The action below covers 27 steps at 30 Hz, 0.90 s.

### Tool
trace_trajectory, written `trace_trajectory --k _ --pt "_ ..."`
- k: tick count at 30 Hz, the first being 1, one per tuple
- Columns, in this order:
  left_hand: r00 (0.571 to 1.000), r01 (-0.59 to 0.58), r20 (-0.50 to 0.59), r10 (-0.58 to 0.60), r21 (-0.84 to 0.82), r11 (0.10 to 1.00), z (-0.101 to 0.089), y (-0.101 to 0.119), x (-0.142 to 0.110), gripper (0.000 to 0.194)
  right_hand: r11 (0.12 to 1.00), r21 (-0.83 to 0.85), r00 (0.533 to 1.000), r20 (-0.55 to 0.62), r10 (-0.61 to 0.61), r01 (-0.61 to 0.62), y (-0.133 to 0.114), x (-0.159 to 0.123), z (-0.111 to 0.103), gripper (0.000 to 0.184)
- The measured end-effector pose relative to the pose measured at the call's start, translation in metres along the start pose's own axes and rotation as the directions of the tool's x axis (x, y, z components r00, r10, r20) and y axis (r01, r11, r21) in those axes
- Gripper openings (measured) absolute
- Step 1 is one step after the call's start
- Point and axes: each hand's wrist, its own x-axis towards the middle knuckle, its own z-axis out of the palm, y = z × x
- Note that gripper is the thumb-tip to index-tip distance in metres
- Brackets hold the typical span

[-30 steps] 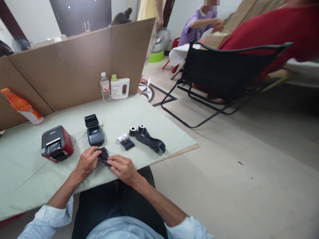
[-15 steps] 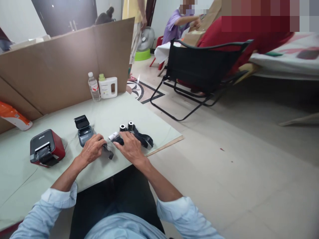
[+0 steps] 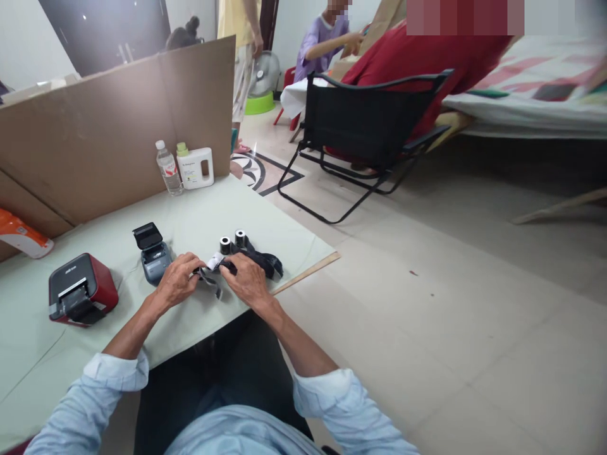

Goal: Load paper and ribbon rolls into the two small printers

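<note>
The left hand [image 3: 181, 278] pinches a dark ribbon strip [image 3: 213, 282] near the tabletop's [image 3: 208, 212] front edge while the right hand's [image 3: 247, 278] grip seems closed on a black-tailed white roll [image 3: 215, 260], a ribbon-handling step whose next move likely calls for a light touch.

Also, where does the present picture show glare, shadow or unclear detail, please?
Head view: pale glare hazes part of the cardboard panel and dark door; head view, right: deep shadow under the draped surface; head view: the dark strip at the left hand shows little fine detail.
</note>
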Motion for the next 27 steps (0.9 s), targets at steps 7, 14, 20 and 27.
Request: trace_trajectory --k 7,14,20,27 --pt "0.998 0.028 0.061 -0.028 0.0 1.0 0.005 0.001 0.008 0.044 0.971 0.218 0.995 -0.017 -0.095 0.097 0.013 0.004 -0.008 0.017" --pt "0.996 0.019 0.09 -0.013 -0.076 0.997 -0.003 0.001 0.009 0.053 0.949 0.254 0.98 0.028 -0.199 0.186 0.014 0.011 -0.012 0.009" --pt "0.985 0.116 0.135 -0.105 -0.076 0.99 -0.006 0.008 0.016 0.041 0.933 0.28 0.948 0.16 -0.277 0.225 0.016 0.022 -0.023 0.016" --pt "0.947 0.23 0.245 -0.207 -0.066 0.971 -0.008 0.018 0.022 0.039 0.91 0.217 0.868 0.287 -0.406 0.354 0.019 0.035 -0.029 0.04"
